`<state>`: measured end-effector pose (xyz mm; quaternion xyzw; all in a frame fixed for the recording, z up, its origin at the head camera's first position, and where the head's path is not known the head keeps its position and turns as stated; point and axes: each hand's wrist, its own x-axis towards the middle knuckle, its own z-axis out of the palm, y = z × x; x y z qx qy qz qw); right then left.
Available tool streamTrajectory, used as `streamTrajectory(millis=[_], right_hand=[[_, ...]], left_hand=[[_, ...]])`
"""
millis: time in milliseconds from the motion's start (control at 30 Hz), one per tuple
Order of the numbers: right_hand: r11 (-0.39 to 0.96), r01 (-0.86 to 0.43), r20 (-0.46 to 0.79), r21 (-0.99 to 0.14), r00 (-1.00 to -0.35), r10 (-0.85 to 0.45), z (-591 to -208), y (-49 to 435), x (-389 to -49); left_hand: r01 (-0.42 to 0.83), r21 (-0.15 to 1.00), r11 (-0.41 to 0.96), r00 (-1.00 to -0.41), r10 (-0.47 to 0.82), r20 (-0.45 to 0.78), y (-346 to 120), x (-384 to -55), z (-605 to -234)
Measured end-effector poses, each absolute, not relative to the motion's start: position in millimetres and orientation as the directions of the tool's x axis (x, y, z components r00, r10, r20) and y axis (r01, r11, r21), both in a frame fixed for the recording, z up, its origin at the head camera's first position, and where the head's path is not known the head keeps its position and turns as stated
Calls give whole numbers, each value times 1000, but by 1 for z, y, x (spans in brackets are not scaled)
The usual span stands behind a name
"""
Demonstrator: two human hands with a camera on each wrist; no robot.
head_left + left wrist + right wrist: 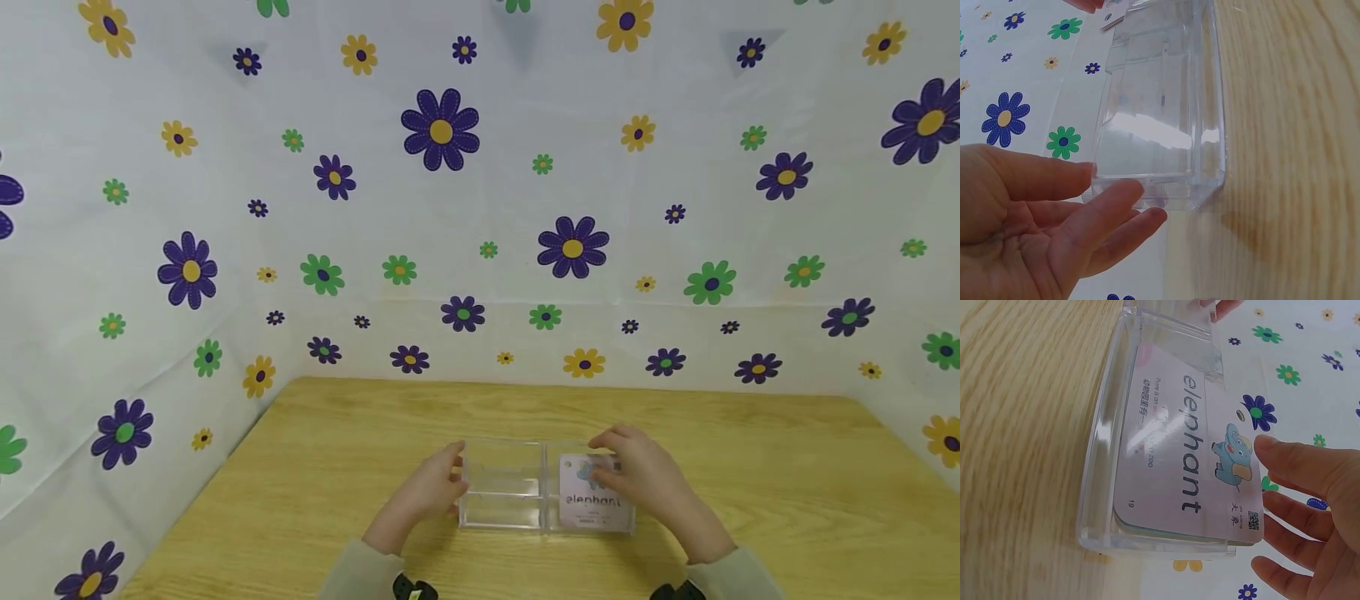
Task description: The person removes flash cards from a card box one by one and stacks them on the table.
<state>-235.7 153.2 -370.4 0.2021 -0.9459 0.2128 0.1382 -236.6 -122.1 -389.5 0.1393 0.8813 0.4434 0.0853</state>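
A clear plastic holder [501, 483] with two side-by-side sections stands on the table. Its right section holds a stack of cards [1166, 450]; the front one is pale pink, printed "elephant" with a blue elephant drawing. My left hand [431, 487] rests its relaxed fingertips against the holder's left end, as the left wrist view also shows. At the cards' upper right edge is my right hand [647, 473], thumb over the front card in the head view and fingers spread behind. Whether its thumb presses the card is unclear. The left section shows no cards.
The wooden table [360, 417] stretches around the holder. White cloth [495, 192] with purple, green and yellow flowers hangs behind it and at both sides. Dark straps [414, 588] sit on the wrists over light sleeves [363, 571].
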Motion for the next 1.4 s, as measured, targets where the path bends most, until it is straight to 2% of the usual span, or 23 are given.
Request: streamTrajectory(millis=[633, 1400], right_hand=[[831, -449, 356, -327, -874, -332, -368, 154, -238], [830, -440, 359, -342, -878, -317, -373, 155, -239]], left_hand=[[183, 791, 584, -948, 318, -15, -122, -237, -388], [201, 821, 535, -937, 351, 0, -123, -237, -389]])
